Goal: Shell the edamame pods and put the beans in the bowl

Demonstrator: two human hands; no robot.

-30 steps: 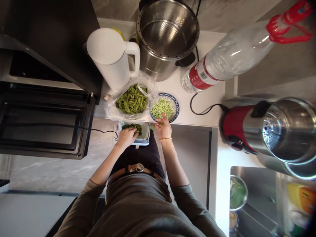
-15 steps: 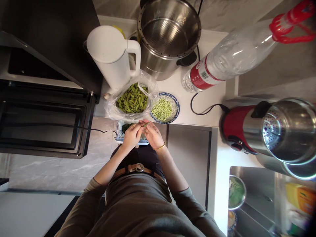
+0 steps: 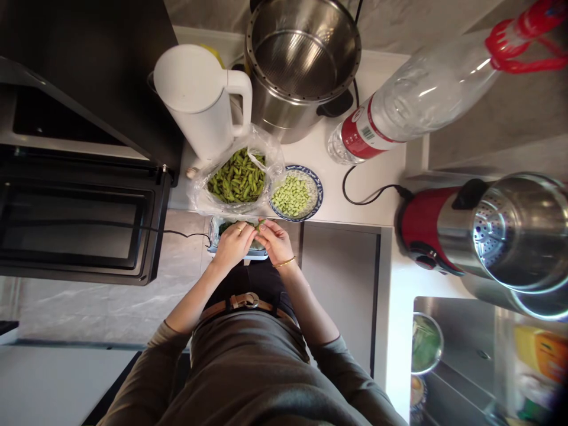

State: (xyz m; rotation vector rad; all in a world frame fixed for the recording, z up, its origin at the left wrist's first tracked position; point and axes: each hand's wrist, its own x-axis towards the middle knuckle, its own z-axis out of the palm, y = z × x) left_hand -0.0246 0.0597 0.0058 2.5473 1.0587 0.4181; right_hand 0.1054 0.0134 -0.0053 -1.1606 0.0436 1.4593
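Note:
My left hand [image 3: 233,244] and my right hand [image 3: 275,241] meet over a small white tray [image 3: 216,239] below the counter edge. Both pinch one green bean pod [image 3: 260,225] between their fingertips. A clear plastic bag of green pods [image 3: 237,177] sits just beyond the hands. To its right stands a blue-rimmed bowl of shelled beans [image 3: 293,195]. A few pods lie in the tray, mostly hidden by my left hand.
A white kettle [image 3: 197,97] and a steel pot [image 3: 302,62] stand at the back of the counter. A large water bottle [image 3: 412,100] lies to the right, a black cable [image 3: 368,195] beside it. A red steel appliance [image 3: 488,236] is far right, an open oven [image 3: 75,219] left.
My right hand left the bowl of shelled beans and joined my left hand over the tray. The two hands now hold a pod together.

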